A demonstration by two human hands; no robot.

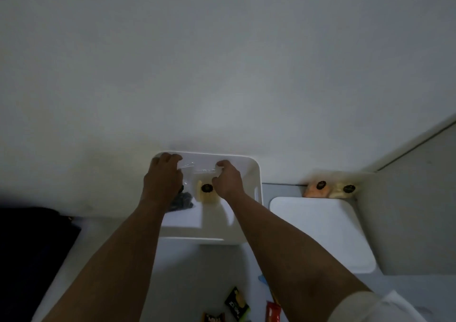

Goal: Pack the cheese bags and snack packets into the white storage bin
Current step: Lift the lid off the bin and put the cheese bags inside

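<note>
The white storage bin (255, 173) stands against the wall. Both my hands reach into it. My left hand (162, 176) and my right hand (228, 178) each pinch the clear top edge of a pale yellow cheese bag (206, 194) with a round dark label, which hangs between them inside the bin. A dark bag (183, 202) lies in the bin under my left wrist. Two more cheese bags lean on the wall at the right, an orange one (317, 189) and a pale one (344, 189). Snack packets lie near me: a black-and-green one (237, 303), a red one (272, 313) and a dark one (213, 318).
A white lid (320, 233) lies flat to the right of the bin. A dark cloth or bag (32, 247) fills the left side. A white cabinet side (419, 198) closes off the right. My light sleeve (365, 307) shows at the bottom right.
</note>
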